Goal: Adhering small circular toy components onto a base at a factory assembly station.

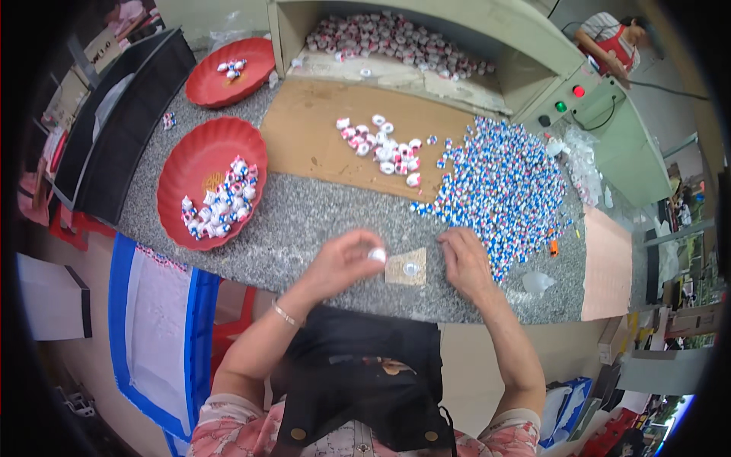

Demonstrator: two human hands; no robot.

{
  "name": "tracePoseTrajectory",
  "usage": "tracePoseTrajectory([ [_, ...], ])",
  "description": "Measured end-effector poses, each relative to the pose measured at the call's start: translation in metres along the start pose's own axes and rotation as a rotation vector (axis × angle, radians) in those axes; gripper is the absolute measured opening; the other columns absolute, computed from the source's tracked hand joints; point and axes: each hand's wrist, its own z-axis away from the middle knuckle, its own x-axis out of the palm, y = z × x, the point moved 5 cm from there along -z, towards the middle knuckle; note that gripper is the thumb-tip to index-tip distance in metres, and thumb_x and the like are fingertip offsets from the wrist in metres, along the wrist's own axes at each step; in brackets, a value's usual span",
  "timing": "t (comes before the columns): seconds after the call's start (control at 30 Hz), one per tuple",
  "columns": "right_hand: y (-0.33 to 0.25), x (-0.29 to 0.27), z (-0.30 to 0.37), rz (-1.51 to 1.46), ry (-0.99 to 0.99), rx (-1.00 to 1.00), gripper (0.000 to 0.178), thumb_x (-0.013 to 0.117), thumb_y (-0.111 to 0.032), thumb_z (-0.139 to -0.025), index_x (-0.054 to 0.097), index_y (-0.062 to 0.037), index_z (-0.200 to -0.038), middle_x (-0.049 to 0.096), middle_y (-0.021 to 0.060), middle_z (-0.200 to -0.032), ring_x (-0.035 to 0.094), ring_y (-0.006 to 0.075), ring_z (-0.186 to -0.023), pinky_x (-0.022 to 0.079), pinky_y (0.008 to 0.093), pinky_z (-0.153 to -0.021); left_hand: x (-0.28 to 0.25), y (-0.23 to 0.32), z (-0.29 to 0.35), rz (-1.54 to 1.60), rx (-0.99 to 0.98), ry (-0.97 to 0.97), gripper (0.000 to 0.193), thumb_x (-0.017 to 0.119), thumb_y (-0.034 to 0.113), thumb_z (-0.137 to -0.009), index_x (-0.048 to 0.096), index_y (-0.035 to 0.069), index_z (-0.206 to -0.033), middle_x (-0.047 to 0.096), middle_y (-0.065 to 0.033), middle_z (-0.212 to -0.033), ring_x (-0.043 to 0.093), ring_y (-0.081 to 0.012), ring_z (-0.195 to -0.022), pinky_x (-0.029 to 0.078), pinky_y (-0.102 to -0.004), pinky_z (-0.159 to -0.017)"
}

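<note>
Between thumb and fingertips, my left hand (344,263) pinches a small white rounded plastic piece (377,254) just above the granite worktop. Beside it lies a tan square pad (396,276) bearing a small whitish round part (412,269). My right hand (466,264) is right of the pad, at the near left edge of a wide heap of tiny blue, white and pink pieces (499,171). Its fingers are bent and closed together; whatever they hold is too small to make out. Beyond the hands, several white and pink rounded pieces (384,148) lie on a brown cardboard sheet (304,126).
A red scalloped bowl (179,167) with assembled pieces stands left, another red bowl (205,84) behind it. A black crate (122,145) lines the left edge. At the back, a machine opening holds many white and pink pieces (403,42). Lit buttons (579,91) sit right; a person (609,46) is beyond.
</note>
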Motion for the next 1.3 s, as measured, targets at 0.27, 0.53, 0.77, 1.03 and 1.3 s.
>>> tracePoseTrajectory([
  [0.27, -0.023, -0.008, 0.027, -0.105, -0.069, 0.081, 0.021, 0.071, -0.003, -0.080, 0.063, -0.0021, -0.099, 0.064, 0.0141, -0.094, 0.065, 0.0285, -0.083, 0.053, 0.0367, -0.071, 0.015, -0.033, 0.033, 0.311, 0.113, -0.163, 0.025, 0.064, -0.006, -0.088, 0.061, 0.001, -0.111, 0.058, -0.0065, -0.114, 0.058, -0.0127, -0.101, 0.049, -0.0253, -0.086],
  [0.53, -0.010, 0.023, 0.090, -0.338, 0.290, 0.292, 0.020, 0.066, -0.003, -0.089, 0.060, -0.0010, -0.108, 0.067, 0.0126, -0.098, 0.068, 0.0207, -0.077, 0.054, 0.0303, -0.066, 0.053, -0.004, 0.042, 0.133, 0.024, -0.379, 0.025, 0.056, -0.001, -0.096, 0.055, 0.000, -0.121, 0.056, -0.0111, -0.120, 0.061, -0.0194, -0.109, 0.051, -0.0301, -0.092],
  [0.77, 0.004, 0.020, 0.104, -0.601, 0.359, 0.627, 0.018, 0.060, -0.003, -0.094, 0.058, -0.0007, -0.112, 0.064, 0.0040, -0.084, 0.060, 0.0085, -0.076, 0.047, 0.0216, -0.067, 0.199, 0.055, 0.088, 0.017, 0.275, -1.239, 0.035, 0.050, 0.020, -0.103, 0.046, -0.001, -0.130, 0.051, -0.0149, -0.122, 0.049, -0.0238, -0.123, 0.039, -0.0352, -0.101],
  [1.03, 0.005, 0.027, 0.107, -0.682, 0.356, 0.577, 0.019, 0.063, -0.006, -0.093, 0.063, 0.0006, -0.111, 0.062, 0.0036, -0.085, 0.060, 0.0085, -0.071, 0.047, 0.0221, -0.063, 0.272, 0.048, 0.105, 0.336, 0.411, -1.413, 0.048, 0.053, 0.026, -0.102, 0.043, -0.007, -0.135, 0.055, -0.0159, -0.126, 0.050, -0.0200, -0.115, 0.044, -0.0344, -0.097],
  [1.3, 0.006, 0.022, 0.106, -0.691, 0.312, 0.583, 0.018, 0.061, -0.005, -0.094, 0.063, 0.0021, -0.111, 0.063, 0.0035, -0.086, 0.060, 0.0079, -0.073, 0.048, 0.0217, -0.065, 0.282, 0.048, 0.107, 0.297, 0.434, -1.361, 0.050, 0.054, 0.025, -0.101, 0.041, -0.007, -0.137, 0.053, -0.0157, -0.128, 0.048, -0.0207, -0.118, 0.042, -0.0339, -0.098],
])
